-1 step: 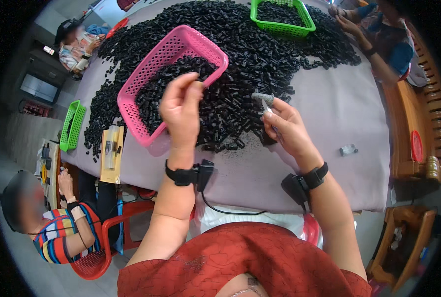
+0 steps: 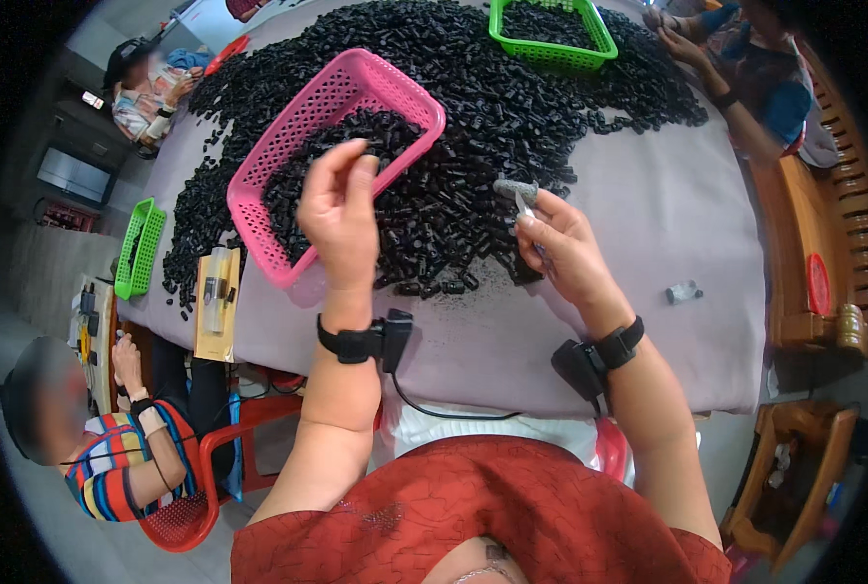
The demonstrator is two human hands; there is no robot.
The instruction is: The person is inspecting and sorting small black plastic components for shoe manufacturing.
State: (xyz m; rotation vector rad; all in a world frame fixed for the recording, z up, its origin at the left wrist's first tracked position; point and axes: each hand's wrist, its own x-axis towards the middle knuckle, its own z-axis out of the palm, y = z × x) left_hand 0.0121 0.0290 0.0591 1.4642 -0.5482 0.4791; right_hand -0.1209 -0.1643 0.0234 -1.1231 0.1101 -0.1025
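Above the pink basket, which is partly filled with small black cylindrical pieces, is my left hand. Its thumb and forefinger come close together over the pieces; whatever lies between the tips, if anything, I cannot make out. My right hand grips a small knife with a pointed metal blade, held up over the near edge of the black heap. A rough grey finger cover sits on a fingertip of that hand, right by the blade.
A large heap of black pieces spreads over the cloth-covered table. Green baskets stand at the back and left. A yellow packet and a small clear cylinder lie nearby. Other people sit around.
My left hand has shifted slightly left, further over the pink basket. My right hand holds the knife in nearly the same place.
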